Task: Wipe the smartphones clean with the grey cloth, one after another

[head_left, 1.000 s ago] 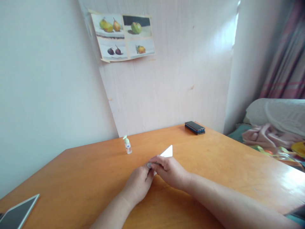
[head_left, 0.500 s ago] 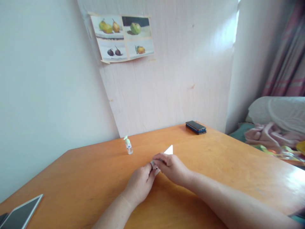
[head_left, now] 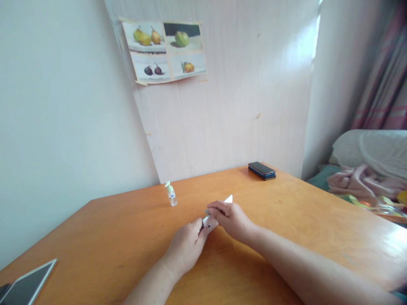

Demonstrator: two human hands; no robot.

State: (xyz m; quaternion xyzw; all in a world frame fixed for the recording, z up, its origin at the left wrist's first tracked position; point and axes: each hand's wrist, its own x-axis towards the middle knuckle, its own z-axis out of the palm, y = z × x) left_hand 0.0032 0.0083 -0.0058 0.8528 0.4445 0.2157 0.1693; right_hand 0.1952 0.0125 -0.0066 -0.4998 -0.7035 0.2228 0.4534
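Note:
Above the middle of the table, my left hand grips the near left end of a thin silver-white phone, thumb on top. The phone is tilted, with a small dark spot near the held end and its far corner showing past my right hand. My right hand lies over the phone's upper edge, its fingers bent and pressed together. A small pale bit shows at those fingertips; I cannot make out what it is. Much of the phone is hidden behind my right hand.
A pump bottle of clear liquid stands beyond my left hand. Stacked dark phones lie at the table's back right. A white-framed tablet lies at the front left. Bedding is off to the right.
My right hand has shifted slightly right along the phone, and its fingers have straightened a little. More of the phone's surface near my left hand now shows. The left hand has barely moved.

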